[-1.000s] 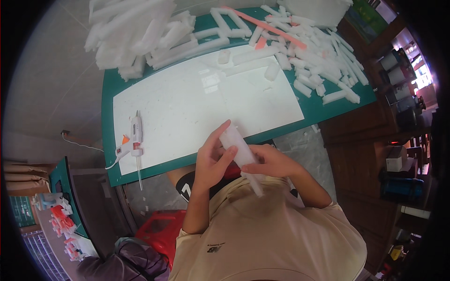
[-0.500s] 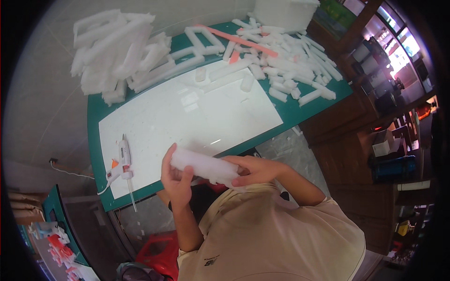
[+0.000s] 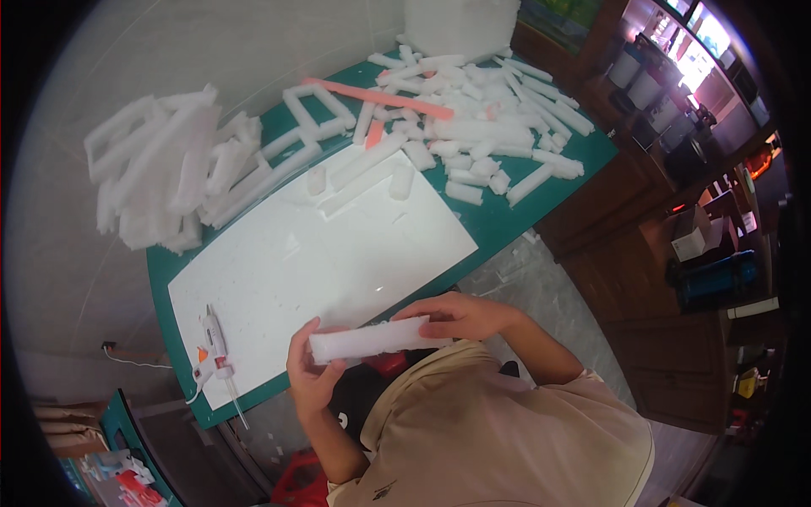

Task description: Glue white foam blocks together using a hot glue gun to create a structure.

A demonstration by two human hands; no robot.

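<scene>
A white foam strip (image 3: 372,340) with rough edges is held level between my two hands, just off the table's near edge. My left hand (image 3: 314,372) is closed around its left end, thumb below and fingers above. The right end sits in the grip of my right hand (image 3: 460,318), its fingers curled over the top. In front of my hands lies a white board (image 3: 338,253) with small crumbs on it. At its left side rests a white hot glue gun (image 3: 216,340) with a glue stick in it.
The green table (image 3: 498,220) carries stacked foam frames (image 3: 152,160) at far left and a heap of loose foam pieces (image 3: 481,131) at far right. A pink foam strip (image 3: 380,99) lies between them. Behind stands a large foam block (image 3: 460,27). Dark wooden cabinets (image 3: 608,220) flank the right.
Both hands still hold the foam strip, which has been turned so a narrower face shows and has moved slightly lower in view. The view has shifted, moving the table leftward and down.
</scene>
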